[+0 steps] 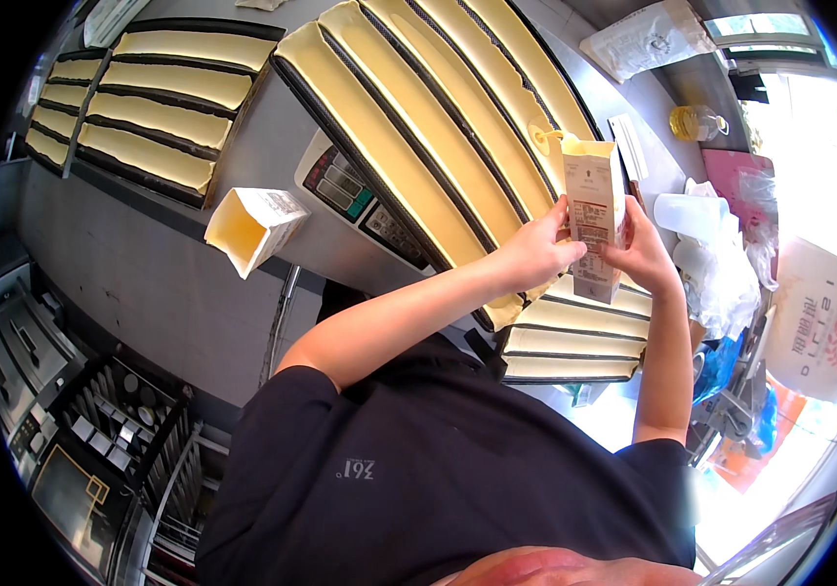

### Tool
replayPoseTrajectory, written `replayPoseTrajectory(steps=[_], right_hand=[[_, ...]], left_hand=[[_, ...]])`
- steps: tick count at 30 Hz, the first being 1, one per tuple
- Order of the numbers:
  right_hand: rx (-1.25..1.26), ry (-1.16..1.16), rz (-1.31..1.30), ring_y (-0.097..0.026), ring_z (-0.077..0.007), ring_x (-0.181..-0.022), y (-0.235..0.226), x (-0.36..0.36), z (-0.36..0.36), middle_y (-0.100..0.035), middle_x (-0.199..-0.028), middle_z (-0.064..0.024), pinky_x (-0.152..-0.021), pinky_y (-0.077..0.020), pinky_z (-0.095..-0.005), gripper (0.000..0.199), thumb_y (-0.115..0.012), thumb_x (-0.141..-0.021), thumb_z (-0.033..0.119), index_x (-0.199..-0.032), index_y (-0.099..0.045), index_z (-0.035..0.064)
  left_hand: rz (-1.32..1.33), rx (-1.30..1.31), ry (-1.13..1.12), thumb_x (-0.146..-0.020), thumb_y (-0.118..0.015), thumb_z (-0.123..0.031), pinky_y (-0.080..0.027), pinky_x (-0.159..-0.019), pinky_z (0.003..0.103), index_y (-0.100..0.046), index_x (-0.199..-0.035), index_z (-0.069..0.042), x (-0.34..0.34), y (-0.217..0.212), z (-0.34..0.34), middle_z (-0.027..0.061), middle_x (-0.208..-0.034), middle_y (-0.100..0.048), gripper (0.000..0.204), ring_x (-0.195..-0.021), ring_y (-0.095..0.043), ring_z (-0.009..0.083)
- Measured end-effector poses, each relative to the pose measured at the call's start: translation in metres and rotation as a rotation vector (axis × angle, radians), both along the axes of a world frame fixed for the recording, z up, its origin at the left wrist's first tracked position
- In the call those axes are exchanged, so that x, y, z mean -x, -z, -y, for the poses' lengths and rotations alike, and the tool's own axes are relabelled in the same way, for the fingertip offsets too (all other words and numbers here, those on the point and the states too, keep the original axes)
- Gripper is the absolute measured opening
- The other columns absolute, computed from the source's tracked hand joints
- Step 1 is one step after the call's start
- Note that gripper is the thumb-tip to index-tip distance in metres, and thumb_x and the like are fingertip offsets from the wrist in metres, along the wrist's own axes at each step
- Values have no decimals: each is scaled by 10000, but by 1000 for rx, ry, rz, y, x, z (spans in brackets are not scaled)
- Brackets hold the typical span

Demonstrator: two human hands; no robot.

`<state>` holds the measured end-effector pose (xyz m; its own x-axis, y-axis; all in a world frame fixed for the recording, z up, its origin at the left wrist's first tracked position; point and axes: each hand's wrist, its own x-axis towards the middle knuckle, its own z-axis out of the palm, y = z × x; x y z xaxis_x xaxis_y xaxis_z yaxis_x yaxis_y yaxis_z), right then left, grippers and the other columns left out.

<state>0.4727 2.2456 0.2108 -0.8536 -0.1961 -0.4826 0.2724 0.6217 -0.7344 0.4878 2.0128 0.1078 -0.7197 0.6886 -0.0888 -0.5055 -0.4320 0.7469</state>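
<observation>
- A paper carton (594, 210), pale with small dark print, is held over the lower right part of the big tray, its open mouth tipped toward the strips and a yellow blob (538, 133) hanging at its lip
- It should feel fairly light, though any batter left inside would shift its weight; the card looks stiff along its edges, softer on the flat faces, and likely slippery where wet
- The best hold seems low on both sides, away from the open mouth, which would probably fold if squeezed
- The left hand (545, 246) grips the carton's left side, its thumb on the front face; the right hand (645, 246) is wrapped on the other side, so the two pinch it between them
- Beneath, the big tray (335, 133) carries long pale yellow strips between black dividers, and a scale (360, 200) shows partly from under its edge
- Farther left are a second open carton (267, 223) and another divided tray (205, 26); a lower tray (574, 377) sits near the person's body
- The far fingers are hidden behind the carton, its level cannot be told, the big tray's top is cut off, and the window side is washed out
</observation>
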Motion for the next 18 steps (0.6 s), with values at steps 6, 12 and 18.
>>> replayPoseTrajectory(steps=[6, 12, 18], right_hand=[[-27, -20, -13, -666, -215, -1294, -1, 4, 0, -700, -1335, -138, -1164, -515, -396, 706, -851, -858, 59, -1477, -519, -13], [-53, -35, -16, -678, -225, -1280, -4, 10, 5, -711, -1301, -134, -1157, -519, -399, 686, -858, -858, 70, -1459, -536, -7], [-55, -55, 2, -676, -228, -1287, -6, 14, 5, -709, -1305, -139, -1166, -514, -401, 694, -863, -861, 68, -1465, -531, -10]], left_hand=[[7, 7, -8, -1098, -609, -44, -358, -1343, 466, -137, -1811, -69, 2, -6, 4, 192, -1770, -420, 854, -1666, -400, 350], [31, -6, -11, -1099, -610, -47, -378, -1330, 466, -144, -1810, -74, 5, -9, 7, 187, -1761, -433, 851, -1655, -417, 349], [24, 14, -50, -1068, -643, -112, -419, -1306, 467, -178, -1798, -96, 4, -6, 5, 204, -1705, -523, 866, -1594, -513, 359]])
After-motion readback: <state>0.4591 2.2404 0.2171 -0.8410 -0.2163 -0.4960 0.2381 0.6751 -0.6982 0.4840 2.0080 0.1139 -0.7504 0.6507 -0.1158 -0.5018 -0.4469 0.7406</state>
